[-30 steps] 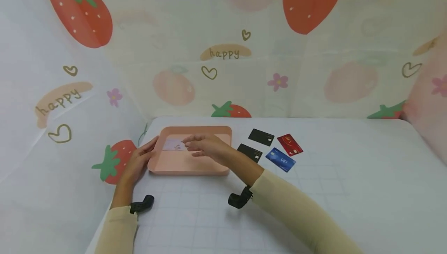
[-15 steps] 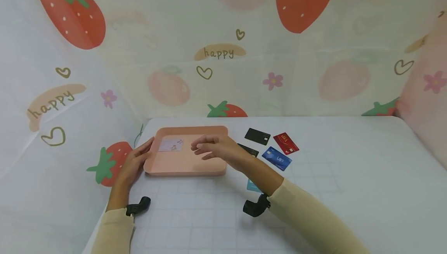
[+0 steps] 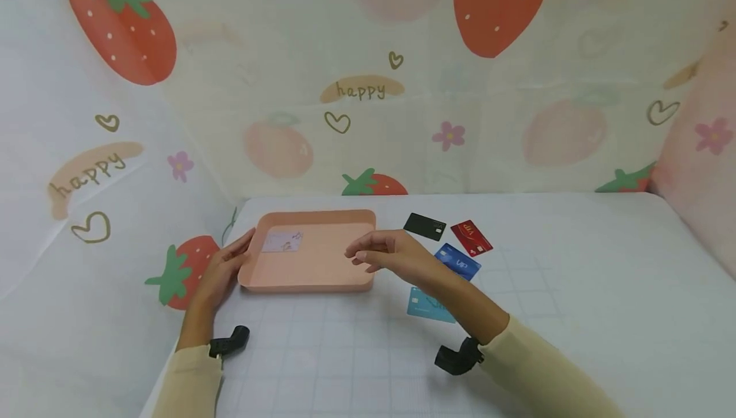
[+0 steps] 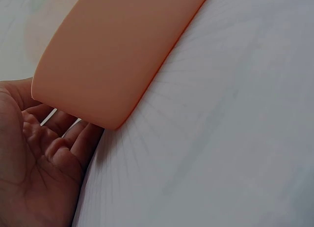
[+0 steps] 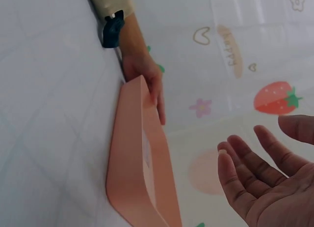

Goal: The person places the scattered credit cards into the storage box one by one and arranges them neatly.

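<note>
In the head view a pink tray (image 3: 322, 282) sits at the left of the table, with a pale purple card (image 3: 282, 242) lying flat in its left part. My left hand (image 3: 220, 274) rests against the tray's left side, fingers stretched along the outer wall. The left wrist view shows those fingers (image 4: 61, 124) partly behind the tray wall. My right hand (image 3: 397, 253) hovers by the tray's right rim, fingers loosely bent, holding nothing. Near it lie a black card (image 3: 424, 226), a red VIP card (image 3: 471, 238), a blue VIP card (image 3: 460, 259) and a light blue card (image 3: 427, 306).
The cards lie on a white gridded table (image 3: 322, 348), right of the tray. A strawberry-print cloth (image 3: 494, 85) hangs behind the table and along its sides. Each wrist wears a small black camera, one on the left (image 3: 230, 341) and one on the right (image 3: 459, 357).
My right hand has drawn back rightward from above the purple card, which now shows fully in the tray. The light blue card has come into view; a second black card is now hidden.
</note>
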A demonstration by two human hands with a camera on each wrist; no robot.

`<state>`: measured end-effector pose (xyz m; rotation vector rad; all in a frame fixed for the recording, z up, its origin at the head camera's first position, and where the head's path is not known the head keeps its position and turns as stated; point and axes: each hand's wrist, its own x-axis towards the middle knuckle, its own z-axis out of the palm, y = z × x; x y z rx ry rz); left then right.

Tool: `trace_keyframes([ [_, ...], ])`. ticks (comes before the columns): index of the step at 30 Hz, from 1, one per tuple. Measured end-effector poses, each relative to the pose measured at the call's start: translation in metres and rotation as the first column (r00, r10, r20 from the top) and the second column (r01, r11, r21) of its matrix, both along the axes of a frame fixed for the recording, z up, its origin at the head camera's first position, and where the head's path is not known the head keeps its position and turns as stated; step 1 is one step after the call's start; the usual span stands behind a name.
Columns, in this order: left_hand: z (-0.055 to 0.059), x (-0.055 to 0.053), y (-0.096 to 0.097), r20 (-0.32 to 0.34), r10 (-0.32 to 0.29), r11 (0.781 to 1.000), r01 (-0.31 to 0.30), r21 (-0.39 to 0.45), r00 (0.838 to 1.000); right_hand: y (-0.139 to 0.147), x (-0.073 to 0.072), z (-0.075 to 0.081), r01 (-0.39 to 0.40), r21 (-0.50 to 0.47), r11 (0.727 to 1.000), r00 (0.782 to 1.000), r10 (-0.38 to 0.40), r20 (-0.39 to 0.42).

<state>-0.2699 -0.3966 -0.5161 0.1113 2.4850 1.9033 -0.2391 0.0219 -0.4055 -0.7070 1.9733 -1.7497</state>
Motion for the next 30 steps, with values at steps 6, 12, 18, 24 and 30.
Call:
trace_keyframes([
  [6, 0.0, 0.0, 0.0, 0.001, 0.002, 1.0, -0.002, 0.012, 1.0, 0.023, 0.004, -0.006, 0.037, 0.037, 0.999, 0.999, -0.037, -0.019],
  [12, 0.004, 0.002, 0.003, 0.014, 0.01, 1.0, -0.01, 0.005, 1.0, 0.049, 0.005, -0.013, 0.07, 0.094, 0.993, 0.996, -0.063, -0.067],
  [18, 0.007, 0.002, 0.004, 0.011, 0.004, 1.0, -0.004, 0.009, 1.0, 0.069, 0.006, -0.02, 0.105, 0.155, 0.982, 0.992, -0.093, -0.086],
  [24, 0.004, 0.002, 0.003, 0.009, 0.006, 1.0, -0.006, 0.006, 1.0, 0.085, 0.005, -0.026, 0.145, 0.191, 0.971, 0.986, -0.126, -0.109],
  [30, 0.004, 0.002, 0.004, 0.013, 0.005, 1.0, -0.005, 0.024, 1.0, 0.097, 0.006, -0.026, 0.178, 0.26, 0.949, 0.975, -0.135, -0.174],
])
